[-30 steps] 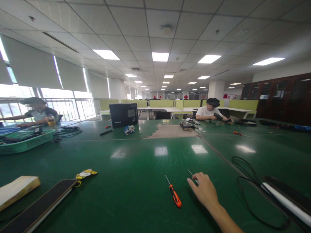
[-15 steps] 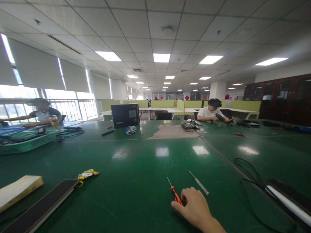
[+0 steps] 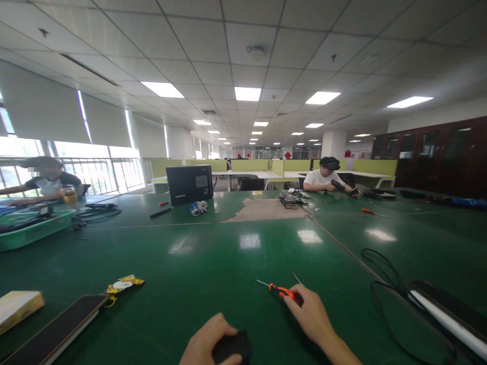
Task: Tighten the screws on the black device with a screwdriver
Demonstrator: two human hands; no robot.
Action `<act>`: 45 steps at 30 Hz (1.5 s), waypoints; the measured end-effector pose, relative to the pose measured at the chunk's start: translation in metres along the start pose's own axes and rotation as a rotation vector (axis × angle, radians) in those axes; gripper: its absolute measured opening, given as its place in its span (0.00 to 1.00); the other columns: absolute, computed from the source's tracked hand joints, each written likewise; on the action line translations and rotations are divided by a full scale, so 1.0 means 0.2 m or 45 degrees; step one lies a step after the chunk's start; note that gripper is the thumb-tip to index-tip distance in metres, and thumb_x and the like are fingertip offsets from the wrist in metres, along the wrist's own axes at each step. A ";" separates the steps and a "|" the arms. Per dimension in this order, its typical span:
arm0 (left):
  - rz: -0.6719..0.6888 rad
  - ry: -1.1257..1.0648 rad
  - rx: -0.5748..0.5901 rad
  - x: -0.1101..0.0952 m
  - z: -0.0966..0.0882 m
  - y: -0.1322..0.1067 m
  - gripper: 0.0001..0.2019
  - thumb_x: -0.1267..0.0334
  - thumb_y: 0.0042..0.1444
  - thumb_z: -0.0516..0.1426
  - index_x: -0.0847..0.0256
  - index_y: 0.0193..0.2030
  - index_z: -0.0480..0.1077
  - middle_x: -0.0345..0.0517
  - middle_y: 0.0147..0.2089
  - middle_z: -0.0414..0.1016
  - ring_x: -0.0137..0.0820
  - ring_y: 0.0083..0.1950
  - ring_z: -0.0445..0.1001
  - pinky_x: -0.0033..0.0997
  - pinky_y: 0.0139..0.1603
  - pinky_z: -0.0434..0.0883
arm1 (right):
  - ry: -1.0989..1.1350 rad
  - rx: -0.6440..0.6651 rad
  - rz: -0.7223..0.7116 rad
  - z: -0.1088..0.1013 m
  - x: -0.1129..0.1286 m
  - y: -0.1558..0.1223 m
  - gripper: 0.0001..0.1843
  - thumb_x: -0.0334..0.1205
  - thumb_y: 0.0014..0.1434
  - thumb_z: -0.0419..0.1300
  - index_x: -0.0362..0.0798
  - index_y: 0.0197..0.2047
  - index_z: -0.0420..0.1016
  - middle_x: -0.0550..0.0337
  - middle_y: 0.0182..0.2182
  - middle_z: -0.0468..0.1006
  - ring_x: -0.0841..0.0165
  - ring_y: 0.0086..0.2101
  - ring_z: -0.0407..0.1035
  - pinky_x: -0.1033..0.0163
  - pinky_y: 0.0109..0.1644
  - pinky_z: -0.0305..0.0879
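- Swung to a flatter angle since half a second ago: one orange-handled screwdriver (image 3: 282, 291), with shaft now aimed left.
- Newly arrived at the bottom edge: one left hand (image 3: 207, 340), with thumb and fingers clamped around one black object (image 3: 235, 347) (too dark and too covered to identify).
- Clamped likewise, over the near part of the green table (image 3: 171, 289): one right hand (image 3: 314, 314), with thumb and fingers closed on the orange handle; impossible to tell whether lifted or resting.
- Seen just beyond those knuckles: one second screwdriver (image 3: 297, 278), with only thin shaft visible, handle hidden.
- Counted in all: three screwdrivers, including one red-handled screwdriver (image 3: 367, 211) lying well apart, at far right.
- Lying at left: one flat dark-topped bar (image 3: 63, 327), with one yellow-and-white wrapper (image 3: 124, 285) at its far end.
- Standing across the table: one black computer tower (image 3: 189, 185), with one blue-and-white bundle (image 3: 199, 208) just beside.
- Set at the left edge: one green basket (image 3: 36, 232).
- Seated beyond: two people, one in a white top (image 3: 317, 178) at right.
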State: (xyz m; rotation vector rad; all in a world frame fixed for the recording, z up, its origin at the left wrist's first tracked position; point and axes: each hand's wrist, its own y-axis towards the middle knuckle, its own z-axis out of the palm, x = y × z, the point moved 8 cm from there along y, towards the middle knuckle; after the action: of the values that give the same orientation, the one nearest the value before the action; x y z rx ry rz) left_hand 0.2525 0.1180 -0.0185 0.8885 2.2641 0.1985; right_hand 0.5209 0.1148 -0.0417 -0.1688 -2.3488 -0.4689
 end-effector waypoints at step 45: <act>-0.011 -0.289 0.131 -0.11 0.27 0.10 0.17 0.61 0.49 0.66 0.53 0.48 0.75 0.41 0.44 0.78 0.37 0.45 0.74 0.30 0.48 0.67 | 2.028 0.439 0.118 0.10 0.58 0.10 0.20 0.50 0.54 0.58 0.49 0.17 0.60 0.76 0.09 0.46 0.80 0.12 0.35 0.74 0.11 0.38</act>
State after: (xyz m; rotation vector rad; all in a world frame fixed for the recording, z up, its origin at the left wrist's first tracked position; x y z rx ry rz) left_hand 0.3106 0.1134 -0.0383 0.9055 2.0807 -0.0228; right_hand 0.4283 0.1402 0.0310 0.2112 -0.8088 -0.0330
